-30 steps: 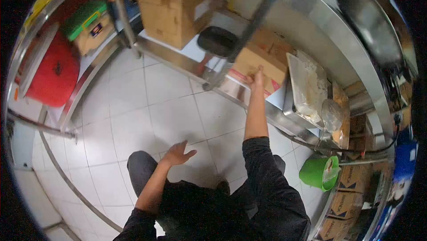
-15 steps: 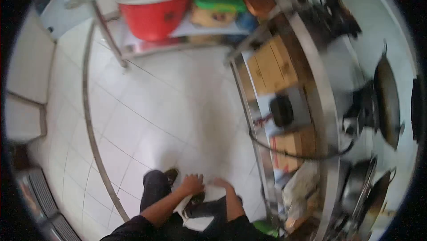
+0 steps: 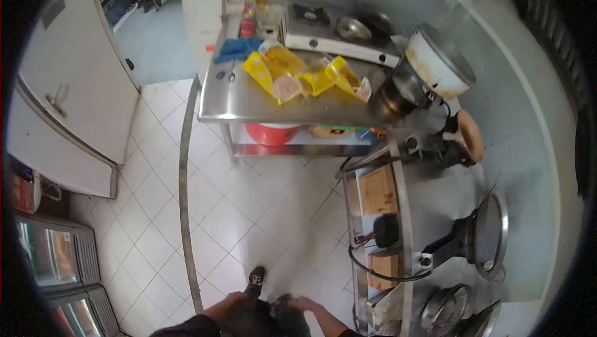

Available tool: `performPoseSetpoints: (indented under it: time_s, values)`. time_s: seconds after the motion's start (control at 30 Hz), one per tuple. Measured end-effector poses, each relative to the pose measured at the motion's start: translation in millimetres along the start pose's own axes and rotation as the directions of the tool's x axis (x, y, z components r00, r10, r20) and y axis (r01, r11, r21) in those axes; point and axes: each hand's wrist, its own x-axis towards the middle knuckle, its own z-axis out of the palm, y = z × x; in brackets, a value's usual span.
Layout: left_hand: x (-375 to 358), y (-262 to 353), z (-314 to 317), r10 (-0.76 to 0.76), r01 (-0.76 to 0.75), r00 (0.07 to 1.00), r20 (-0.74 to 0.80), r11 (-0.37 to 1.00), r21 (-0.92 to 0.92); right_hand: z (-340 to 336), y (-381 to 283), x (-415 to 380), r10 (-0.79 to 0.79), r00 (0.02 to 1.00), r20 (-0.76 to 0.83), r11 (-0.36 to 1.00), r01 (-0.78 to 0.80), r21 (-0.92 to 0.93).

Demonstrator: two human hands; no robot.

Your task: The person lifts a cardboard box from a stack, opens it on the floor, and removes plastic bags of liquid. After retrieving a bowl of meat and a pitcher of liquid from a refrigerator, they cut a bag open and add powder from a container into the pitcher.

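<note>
Low in the view, my left hand [image 3: 235, 300] hangs over my dark trousers, with its fingers smeared and partly hidden. To its right, my right hand [image 3: 301, 304] is near the other leg, also blurred. No object shows in either hand. A shoe [image 3: 257, 276] is on the tiled floor just above my left hand. Both hands are far from the steel table [image 3: 217, 97], which bears yellow packets [image 3: 288, 86], a blue cloth or bag [image 3: 236, 50] and a gas stove [image 3: 339, 45].
Right of me stands a steel counter [image 3: 416, 200] with pans [image 3: 491, 234] and cardboard boxes [image 3: 377, 191] on its shelf. A large pot [image 3: 438, 63] is at the corner. At left are a door [image 3: 81, 69] and glass-fronted coolers [image 3: 53, 253]. A hose [image 3: 379, 275] loops out from the counter.
The view has tilted up, so the steel tabletop, stove, yellow packets and a doorway now show. My hands appear lower in the view and farther apart.
</note>
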Motion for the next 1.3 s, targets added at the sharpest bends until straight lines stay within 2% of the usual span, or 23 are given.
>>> performPoseSetpoints:
  time_s: [0.03, 0.07, 0.13, 0.17, 0.2, 0.23, 0.27, 0.33, 0.37, 0.43, 0.47, 0.5, 0.57, 0.7, 0.8, 0.9, 0.93, 0.97, 1.03, 1.1, 1.13, 1.23, 1.3]
  values:
    - [0, -18, -12, 0.062, -0.062, 0.998, -0.007, 0.997, -0.046, -41, -33, -29, 0.138, 0.988, -0.068, 0.873, -0.089, 0.480]
    - [7, -40, -28, 0.130, -0.133, 0.991, -0.037, 0.988, -0.080, -71, -30, -32, 0.006, 0.971, -0.238, 0.852, 0.119, 0.509]
    - [30, -90, -63, 0.286, -0.301, 0.942, -0.175, 0.952, -0.064, -131, -41, -40, 0.038, 0.725, -0.687, 0.942, 0.203, 0.267]
    - [40, -110, -87, 0.313, -0.329, 0.908, -0.278, 0.944, -0.009, -177, -78, -72, 0.094, 0.672, -0.735, 0.990, 0.013, 0.139]
    - [46, -125, -117, 0.275, -0.277, 0.876, -0.396, 0.959, 0.054, -213, -96, -87, 0.101, 0.601, -0.793, 0.992, 0.003, 0.128]
    - [29, -115, -158, 0.074, -0.091, 0.851, -0.520, 0.996, -0.006, -247, -90, -76, 0.206, 0.569, -0.796, 0.973, -0.032, 0.229]
    - [4, -98, -204, -0.131, 0.077, 0.777, -0.616, 0.991, -0.113, -279, -91, -72, 0.108, 0.478, -0.872, 0.991, 0.016, 0.132]
    - [-23, -87, -286, -0.219, 0.095, 0.617, -0.756, 0.974, -0.204, -357, -89, -43, 0.168, 0.623, -0.764, 0.759, 0.413, 0.503]
    - [-27, -85, -321, -0.178, 0.070, 0.532, -0.828, 0.984, -0.166, -405, -76, -1, 0.011, 0.496, -0.868, 0.860, 0.439, 0.261]
    - [-59, -53, -393, -0.200, 0.034, 0.443, -0.874, 0.978, -0.206, -482, -154, -27, 0.013, 0.558, -0.830, 0.903, 0.349, 0.249]
    - [-79, -24, -422, -0.184, -0.099, 0.292, -0.938, 0.970, -0.221, -515, -220, -55, -0.033, 0.498, -0.867, 0.881, 0.423, 0.210]
    - [-120, 21, -458, -0.199, -0.134, 0.331, -0.922, 0.958, -0.255, -551, -258, -53, -0.005, 0.434, -0.901, 0.860, 0.462, 0.218]
    - [-147, 71, -516, -0.173, -0.094, 0.286, -0.943, 0.974, -0.207, -623, -330, -54, -0.227, 0.252, -0.941, 0.904, 0.414, -0.107]
    - [-195, 152, -614, 0.101, -0.013, 0.080, -0.992, 0.995, 0.100, -719, -470, -66, -0.575, 0.183, -0.798, 0.710, 0.597, -0.375]
    - [-203, 165, -684, 0.051, -0.225, 0.188, -0.981, 0.974, 0.008, -762, -526, -46, -0.501, 0.459, -0.734, 0.836, 0.475, -0.273]
    - [-184, 144, -750, 0.122, -0.233, 0.222, -0.967, 0.970, 0.068, -783, -537, -7, -0.410, 0.715, -0.566, 0.852, 0.080, -0.517]
    - [-178, 136, -770, 0.199, -0.208, 0.226, -0.953, 0.966, 0.153, -759, -550, -26, -0.447, 0.598, -0.665, 0.819, -0.025, -0.573]
    - [-168, 129, -784, 0.278, -0.191, 0.236, -0.931, 0.953, 0.236, -739, -549, -27, -0.426, 0.590, -0.686, 0.767, -0.167, -0.620]
    - [-118, 111, -799, 0.559, 0.080, 0.226, -0.798, 0.805, 0.587, -712, -539, -9, -0.458, 0.484, -0.746, 0.685, -0.343, -0.643]
    - [-125, 114, -819, 0.679, 0.128, 0.423, -0.600, 0.611, 0.781, -707, -509, 24, -0.527, 0.357, -0.771, 0.704, -0.325, -0.632]
    - [-151, 122, -829, 0.670, 0.021, 0.577, -0.467, 0.559, 0.829, -714, -503, 37, -0.555, 0.318, -0.769, 0.724, -0.270, -0.635]
    - [-53, 98, -844, 0.761, -0.163, 0.120, -0.637, 0.648, 0.744, -757, -576, -12, -0.179, 0.680, -0.711, 0.788, -0.334, -0.518]
    - [-84, 102, -868, 0.662, -0.281, 0.055, -0.748, 0.729, 0.624, -789, -661, -71, -0.032, 0.801, -0.598, 0.736, -0.386, -0.556]
